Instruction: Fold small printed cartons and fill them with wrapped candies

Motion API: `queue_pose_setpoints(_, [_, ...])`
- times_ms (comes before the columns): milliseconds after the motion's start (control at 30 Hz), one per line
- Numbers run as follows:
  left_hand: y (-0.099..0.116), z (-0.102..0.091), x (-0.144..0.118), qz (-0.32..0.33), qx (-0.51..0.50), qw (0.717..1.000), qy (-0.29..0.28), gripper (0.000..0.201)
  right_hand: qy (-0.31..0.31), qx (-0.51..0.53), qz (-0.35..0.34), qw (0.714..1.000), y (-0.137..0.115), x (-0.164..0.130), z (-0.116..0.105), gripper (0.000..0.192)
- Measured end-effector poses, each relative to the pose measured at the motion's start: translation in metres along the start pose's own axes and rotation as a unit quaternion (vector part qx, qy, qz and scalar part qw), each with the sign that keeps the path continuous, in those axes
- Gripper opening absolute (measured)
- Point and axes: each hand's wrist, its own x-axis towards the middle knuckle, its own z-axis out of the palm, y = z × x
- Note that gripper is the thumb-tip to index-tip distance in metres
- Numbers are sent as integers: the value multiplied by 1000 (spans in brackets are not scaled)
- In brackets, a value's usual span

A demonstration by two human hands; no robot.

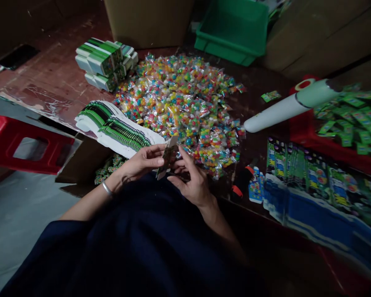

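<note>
My left hand (142,163) pinches a small printed carton (167,157) between thumb and fingers, in front of my body. Pale flaps stick out at the carton's upper and lower ends. Close on its right side is my right hand (193,181), thumb and index finger apart and the other fingers partly curled. Whether those fingertips touch the carton is hard to see. Just beyond both hands spreads a heap of clear bags of colourful candies (179,99). A fanned row of flat green-and-white cartons (123,130) lies left of the heap.
Banded carton stacks (100,60) sit behind the fanned row. A green bin (231,33) stands at the back. On the right are a white tube (275,111), a red tray (306,132) of green packets and printed blue-green pouches (315,198). An open cardboard box (80,165) is below left.
</note>
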Motion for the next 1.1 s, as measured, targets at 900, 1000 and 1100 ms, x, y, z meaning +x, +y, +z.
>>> queue_pose_setpoints(900, [-36, 22, -5, 226, 225, 913, 254, 56, 243, 185, 193, 933, 9, 4, 42, 27])
queue_pose_setpoints(1000, [-31, 17, -6, 199, 260, 926, 186, 54, 243, 170, 162, 941, 13, 2, 45, 39])
queue_pose_setpoints(1100, [-21, 11, -7, 154, 268, 944, 117, 49, 235, 136, 150, 951, 15, -1, 45, 30])
